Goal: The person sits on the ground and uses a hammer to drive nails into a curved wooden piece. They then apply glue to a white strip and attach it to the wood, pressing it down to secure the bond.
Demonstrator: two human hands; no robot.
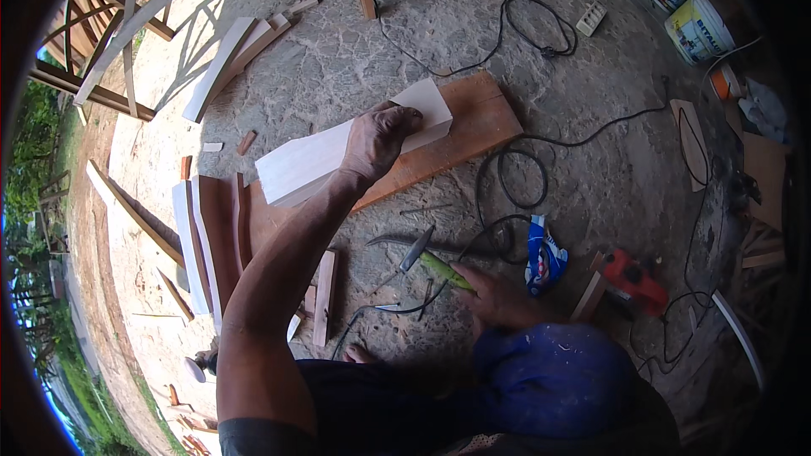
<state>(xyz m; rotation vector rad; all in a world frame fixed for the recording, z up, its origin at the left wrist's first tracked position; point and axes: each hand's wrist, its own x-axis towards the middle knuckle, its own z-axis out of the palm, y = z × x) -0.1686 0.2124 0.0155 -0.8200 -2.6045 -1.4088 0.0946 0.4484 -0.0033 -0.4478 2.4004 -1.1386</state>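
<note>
My left hand (376,139) is closed around the far part of a pale wooden block (308,160), with the fingers over its edge. The block lies slantwise along a reddish-brown board (486,114), which rests on the floor. In my right hand (486,291) is a hammer (442,268) with a green handle, held low in front of my knee. The metal head of the hammer points away to the left, apart from the block. The palm side of my right hand is hidden.
Curved wooden pieces (198,236) stand left of the board, and more (228,59) lie farther off. Black cable (541,160) loops across the rough floor. On the right are a blue-and-white packet (545,255), a red tool (634,281) and buckets (699,29).
</note>
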